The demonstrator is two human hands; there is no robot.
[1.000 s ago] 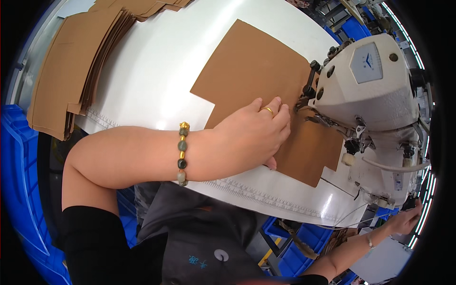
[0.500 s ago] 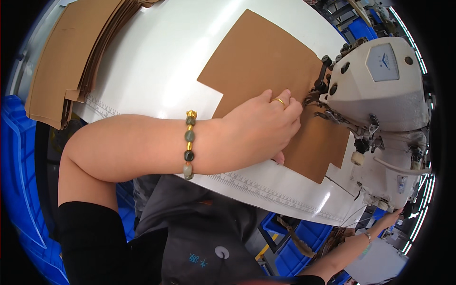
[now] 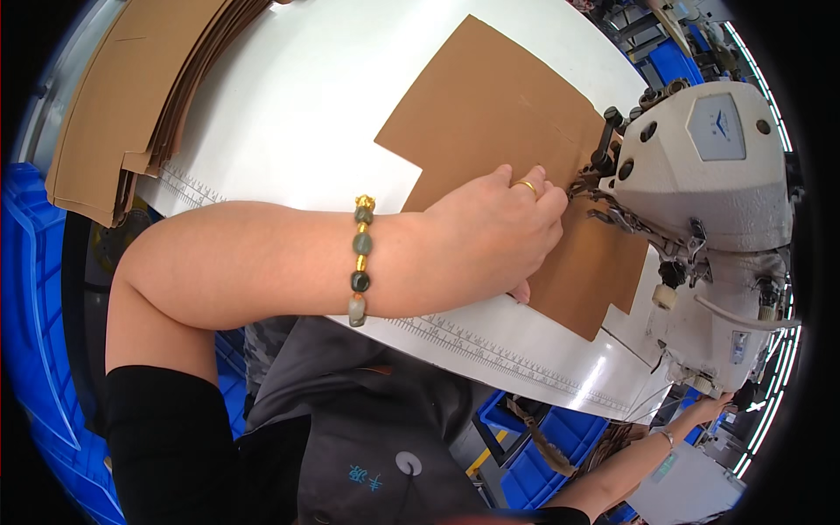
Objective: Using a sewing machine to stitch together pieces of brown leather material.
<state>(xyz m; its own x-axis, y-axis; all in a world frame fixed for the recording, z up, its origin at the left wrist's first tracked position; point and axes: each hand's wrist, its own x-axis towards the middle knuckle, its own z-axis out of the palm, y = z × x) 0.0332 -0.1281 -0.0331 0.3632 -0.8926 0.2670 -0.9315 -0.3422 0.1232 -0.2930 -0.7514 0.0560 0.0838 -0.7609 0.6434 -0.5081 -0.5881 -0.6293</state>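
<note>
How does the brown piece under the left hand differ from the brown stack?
The piece looks thin and flat; the stack is many layers thick. The piece lies under the left hand at the sewing machine; the stack sits far left. Both are brown with notched edges.

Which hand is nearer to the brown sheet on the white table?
Left. The left hand rests on the brown sheet; the right hand is away from it, beside the sewing machine.
</note>
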